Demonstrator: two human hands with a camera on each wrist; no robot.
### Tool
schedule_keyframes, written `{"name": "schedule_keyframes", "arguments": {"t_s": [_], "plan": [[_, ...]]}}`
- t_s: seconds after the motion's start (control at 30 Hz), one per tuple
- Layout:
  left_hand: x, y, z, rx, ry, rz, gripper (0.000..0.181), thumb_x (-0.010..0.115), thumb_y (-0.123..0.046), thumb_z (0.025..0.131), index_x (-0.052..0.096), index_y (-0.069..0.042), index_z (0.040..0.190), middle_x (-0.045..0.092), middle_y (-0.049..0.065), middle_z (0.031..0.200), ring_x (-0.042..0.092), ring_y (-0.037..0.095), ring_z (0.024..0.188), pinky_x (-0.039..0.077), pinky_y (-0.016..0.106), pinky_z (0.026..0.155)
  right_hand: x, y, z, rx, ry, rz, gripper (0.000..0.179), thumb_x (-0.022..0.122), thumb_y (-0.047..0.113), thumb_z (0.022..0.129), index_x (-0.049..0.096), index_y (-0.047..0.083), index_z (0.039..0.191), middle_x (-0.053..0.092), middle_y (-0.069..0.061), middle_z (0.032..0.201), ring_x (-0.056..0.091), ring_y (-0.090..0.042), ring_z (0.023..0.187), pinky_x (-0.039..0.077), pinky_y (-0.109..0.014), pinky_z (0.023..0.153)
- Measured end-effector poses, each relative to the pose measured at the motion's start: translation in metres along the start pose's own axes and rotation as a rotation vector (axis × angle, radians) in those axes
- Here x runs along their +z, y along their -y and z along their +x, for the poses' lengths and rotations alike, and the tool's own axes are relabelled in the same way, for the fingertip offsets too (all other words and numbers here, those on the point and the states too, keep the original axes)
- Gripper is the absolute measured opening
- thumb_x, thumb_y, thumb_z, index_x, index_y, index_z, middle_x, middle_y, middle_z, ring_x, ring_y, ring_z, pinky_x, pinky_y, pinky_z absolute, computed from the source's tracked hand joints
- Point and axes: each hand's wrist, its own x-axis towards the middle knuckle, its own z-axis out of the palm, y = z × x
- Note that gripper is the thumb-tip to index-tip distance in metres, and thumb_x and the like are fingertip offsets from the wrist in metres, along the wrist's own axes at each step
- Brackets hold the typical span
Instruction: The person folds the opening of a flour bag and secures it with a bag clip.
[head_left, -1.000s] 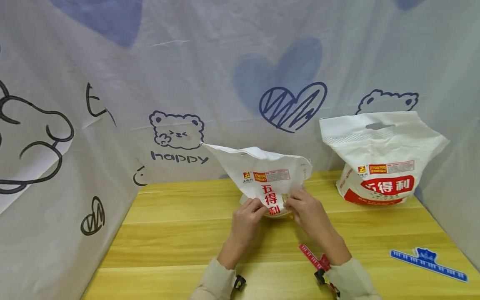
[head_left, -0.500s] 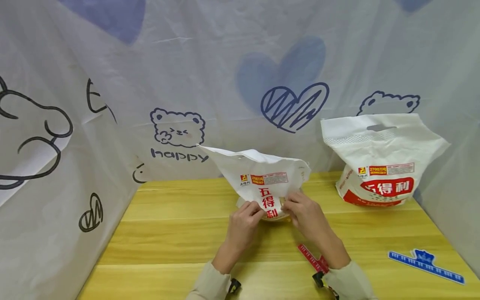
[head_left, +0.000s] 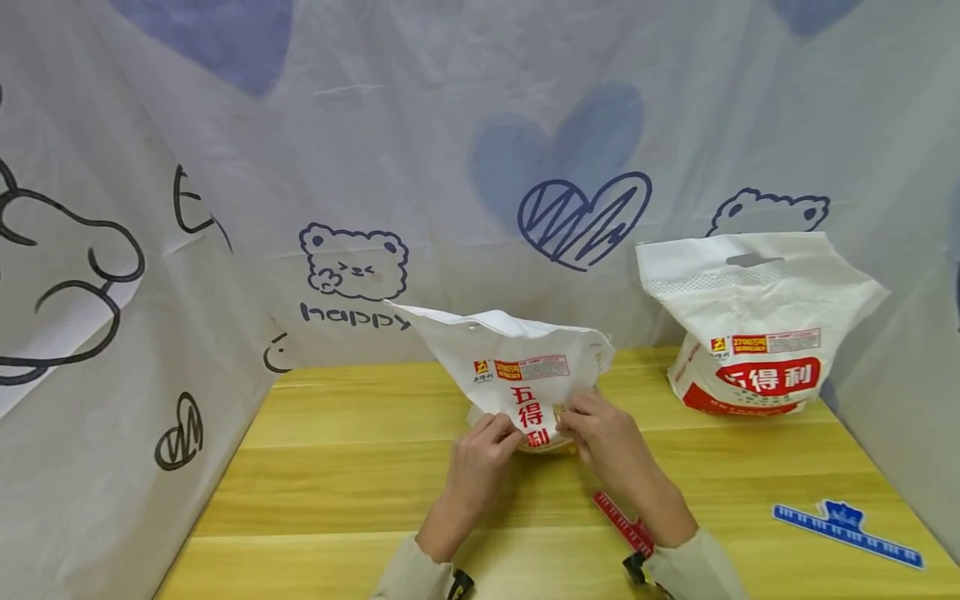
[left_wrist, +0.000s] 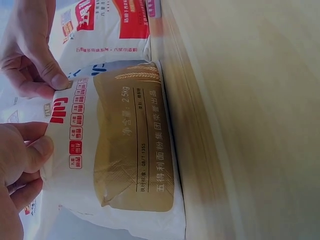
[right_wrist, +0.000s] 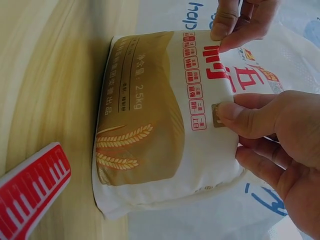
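Note:
A white flour bag (head_left: 525, 375) with red characters stands on the table, its slack top leaning up and to the left. My left hand (head_left: 480, 462) pinches the bag's front on the left side between thumb and fingers. On the right side my right hand (head_left: 611, 442) pinches the same front fold. In the left wrist view, the left hand (left_wrist: 22, 165) and right hand grip along one crease above the brown printed panel. The right wrist view shows the right hand (right_wrist: 285, 140) with its thumb on the crease. What lies behind the fold is hidden.
A second white flour bag (head_left: 765, 333) with a handle slot stands at the back right. A red piano-key clip (head_left: 622, 522) lies near my right forearm, partly covered by it. A blue clip (head_left: 847, 533) lies at the front right. Printed curtain (head_left: 450, 167) surrounds the wooden table (head_left: 337, 467).
The gripped bag's top has tipped slightly left and lower in view, and both hands have shifted a little left with it. The hold stays the same.

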Motion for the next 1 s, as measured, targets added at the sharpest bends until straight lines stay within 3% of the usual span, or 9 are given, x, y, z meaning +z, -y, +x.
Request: {"name": "schedule_keyframes", "arguments": {"t_s": [0.43, 0.63, 1.0], "plan": [[-0.012, -0.002, -0.005, 0.034, -0.016, 0.0, 0.016, 0.071, 0.001, 0.087, 0.076, -0.013, 0.081, 0.064, -0.003, 0.084, 0.063, 0.012, 0.077, 0.053, 0.019, 0.057, -0.002, 0.009, 0.002, -0.031, 0.004, -0.015, 0.025, 0.091, -0.004, 0.068, 0.072, 0.012, 0.073, 0.054, 0.005, 0.079, 0.05, -0.013, 0.072, 0.05, -0.026, 0.058], [-0.015, -0.003, -0.004, 0.031, 0.005, 0.0, 0.016, 0.075, 0.004, 0.082, 0.077, -0.012, 0.081, 0.065, -0.003, 0.084, 0.063, 0.012, 0.077, 0.055, 0.02, 0.059, -0.004, 0.01, 0.002, -0.053, -0.006, -0.032, 0.025, 0.092, -0.001, 0.066, 0.072, 0.013, 0.072, 0.055, 0.006, 0.078, 0.05, -0.012, 0.07, 0.05, -0.026, 0.057], [-0.028, -0.009, -0.009, 0.049, 0.025, 0.024, 0.016, 0.071, 0.0, 0.085, 0.076, -0.014, 0.08, 0.063, -0.004, 0.083, 0.061, 0.012, 0.076, 0.053, 0.018, 0.059, -0.008, 0.017, 0.002, -0.102, 0.019, -0.036, 0.027, 0.09, -0.005, 0.062, 0.072, 0.013, 0.072, 0.06, 0.005, 0.079, 0.056, -0.012, 0.07, 0.053, -0.026, 0.058]]}}
